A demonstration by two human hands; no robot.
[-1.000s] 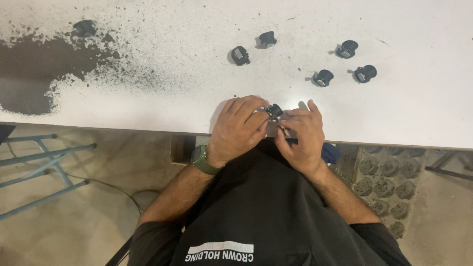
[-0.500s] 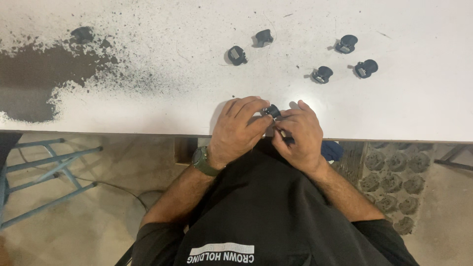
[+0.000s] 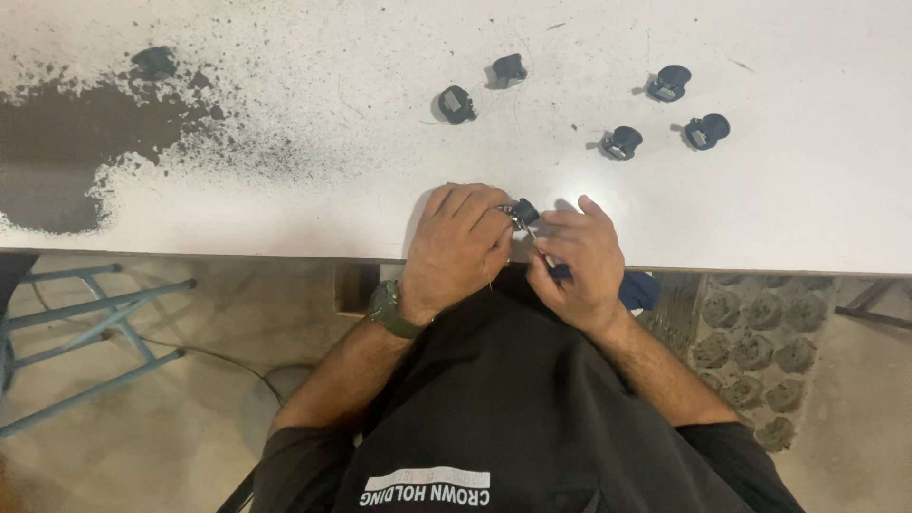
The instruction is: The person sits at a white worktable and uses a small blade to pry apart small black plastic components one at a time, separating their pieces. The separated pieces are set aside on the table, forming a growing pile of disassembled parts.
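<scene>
My left hand [image 3: 458, 242] rests at the near edge of the white table [image 3: 285, 190] and grips a small black round part [image 3: 523, 211] with a metal piece on it. My right hand [image 3: 578, 261] sits close beside it, fingers closed around a thin tool with a dark blue handle [image 3: 556, 269] whose tip points at the part. Both hands touch over the table's front edge. A green watch [image 3: 388, 309] is on my left wrist.
Several more small black round parts lie further back on the table [image 3: 456, 103] [image 3: 508, 68] [image 3: 622, 142] [image 3: 708, 129] [image 3: 669, 82]. A dark worn patch [image 3: 57, 142] covers the table's left. A blue metal frame [image 3: 85, 323] stands on the floor at left, grey egg-tray shapes [image 3: 750, 332] at right.
The view has shifted slightly; my hands stay together on the black part at the table's edge with only small finger movements.
</scene>
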